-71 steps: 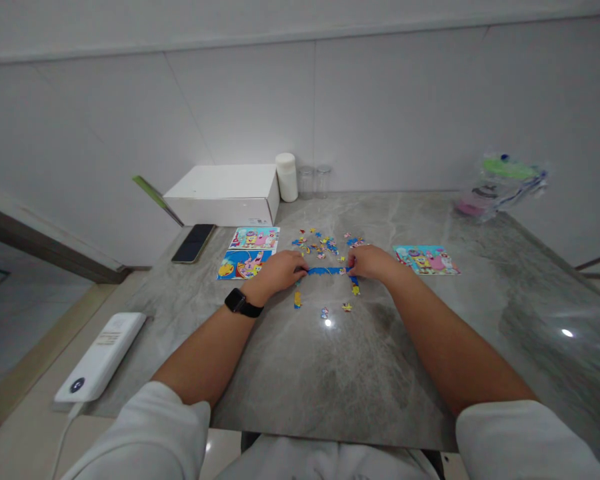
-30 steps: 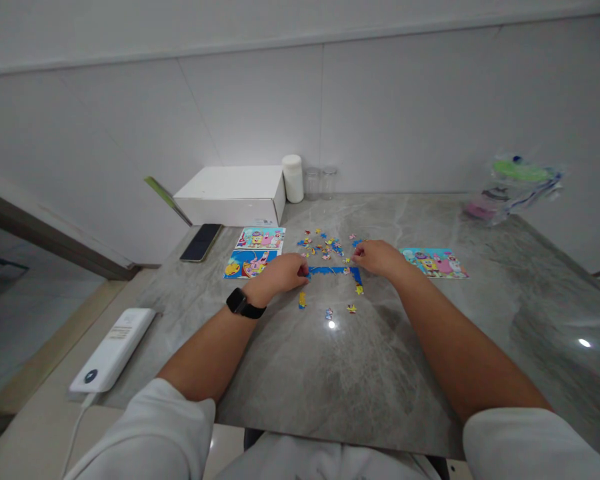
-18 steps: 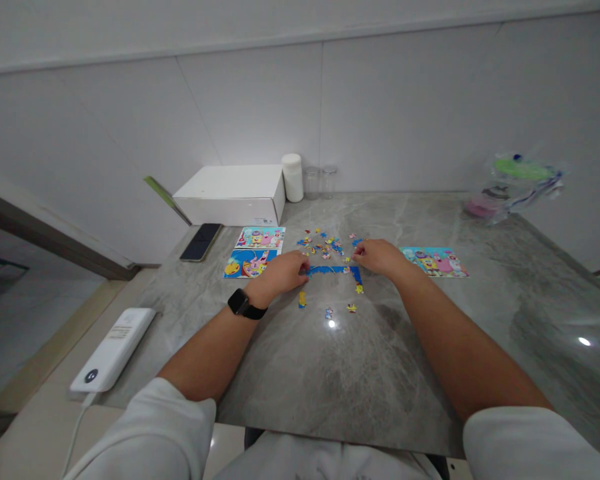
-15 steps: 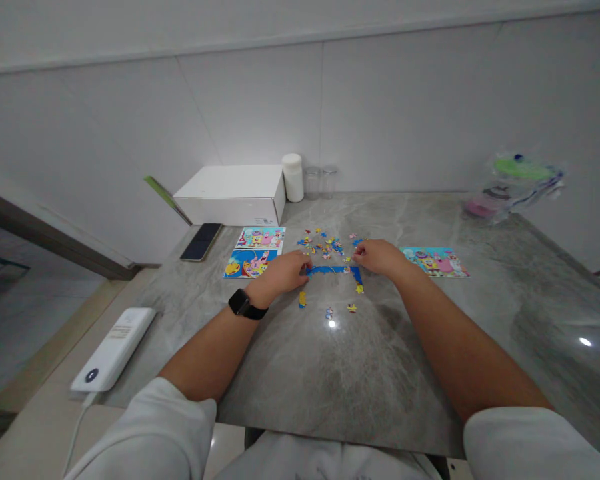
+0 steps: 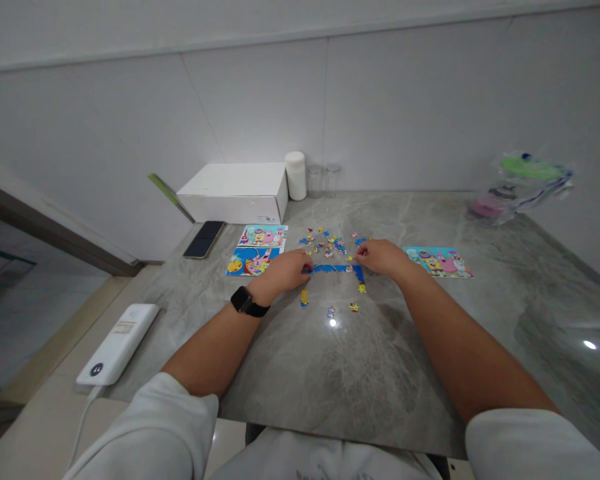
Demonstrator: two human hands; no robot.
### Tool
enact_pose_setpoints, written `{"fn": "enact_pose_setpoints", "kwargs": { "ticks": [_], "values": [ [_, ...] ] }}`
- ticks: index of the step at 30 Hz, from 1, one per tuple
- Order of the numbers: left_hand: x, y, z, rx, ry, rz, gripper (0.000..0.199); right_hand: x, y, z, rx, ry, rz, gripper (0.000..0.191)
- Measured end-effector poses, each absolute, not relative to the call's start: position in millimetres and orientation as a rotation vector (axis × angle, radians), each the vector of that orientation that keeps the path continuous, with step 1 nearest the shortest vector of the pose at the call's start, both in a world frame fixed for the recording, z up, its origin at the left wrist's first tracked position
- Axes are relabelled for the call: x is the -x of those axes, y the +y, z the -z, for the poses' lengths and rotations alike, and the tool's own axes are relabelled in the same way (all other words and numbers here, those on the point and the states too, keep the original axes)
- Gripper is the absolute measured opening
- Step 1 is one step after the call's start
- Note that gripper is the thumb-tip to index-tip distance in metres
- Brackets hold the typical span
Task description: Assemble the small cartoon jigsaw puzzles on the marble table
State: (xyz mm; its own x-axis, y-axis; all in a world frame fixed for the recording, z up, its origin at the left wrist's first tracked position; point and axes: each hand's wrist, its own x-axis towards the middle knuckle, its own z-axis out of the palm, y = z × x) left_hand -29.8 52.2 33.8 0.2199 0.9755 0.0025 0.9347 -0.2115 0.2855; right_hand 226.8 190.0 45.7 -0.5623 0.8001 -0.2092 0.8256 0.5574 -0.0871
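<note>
On tabletop, clock centred on puzzle strip. Loose pieces: 12 o'clock, just beyond. Picture sheet: between 9 and 10; phone farther out. Box: near 11, bottle beside its right end. Bag: 2. Card: 3. Stray pieces: 5–7.

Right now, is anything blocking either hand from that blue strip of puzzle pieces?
Nothing visible is. The left hand is at the left end of the blue strip; the right hand is just beyond its right corner. A small yellow piece lies beside the right fingers, leaving that corner unobstructed.
</note>
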Motion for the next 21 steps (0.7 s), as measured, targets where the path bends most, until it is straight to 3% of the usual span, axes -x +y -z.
{"fn": "enact_pose_setpoints", "kwargs": {
  "ticks": [21],
  "values": [
    [48.2,50.6,-59.4,-2.276,1.844,-0.282,0.015,-226.2,193.3,-42.7,-1.359,2.66,0.25,0.035]
  ]
}}
